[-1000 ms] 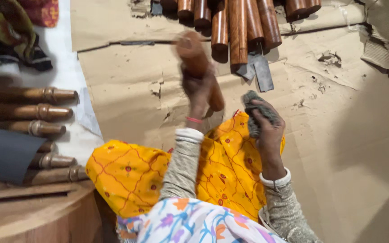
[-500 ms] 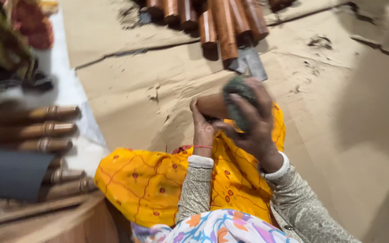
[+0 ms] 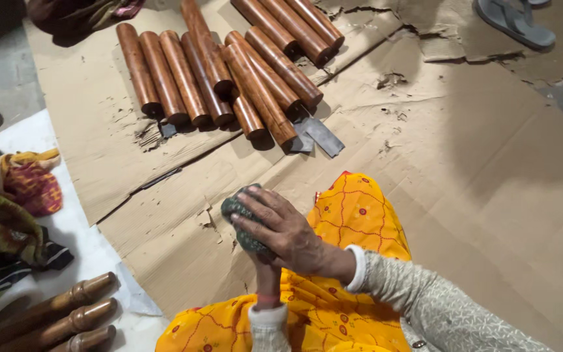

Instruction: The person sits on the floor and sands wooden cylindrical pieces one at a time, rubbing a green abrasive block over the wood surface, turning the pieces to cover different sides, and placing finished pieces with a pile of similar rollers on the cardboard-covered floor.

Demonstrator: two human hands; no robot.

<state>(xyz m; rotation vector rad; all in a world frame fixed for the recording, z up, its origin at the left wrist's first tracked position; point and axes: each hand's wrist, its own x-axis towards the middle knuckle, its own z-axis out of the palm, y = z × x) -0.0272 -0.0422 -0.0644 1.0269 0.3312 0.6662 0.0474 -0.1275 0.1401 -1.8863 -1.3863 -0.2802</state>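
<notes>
Right hand [image 3: 288, 231] clamps a dark green cloth pad [image 3: 242, 221] over a piece mostly hidden beneath; left hand [image 3: 267, 277] grips it from below, near centre. Polished wooden cylinders [image 3: 229, 65] lie finished far; turned legs [image 3: 66, 313] wait near left.
</notes>
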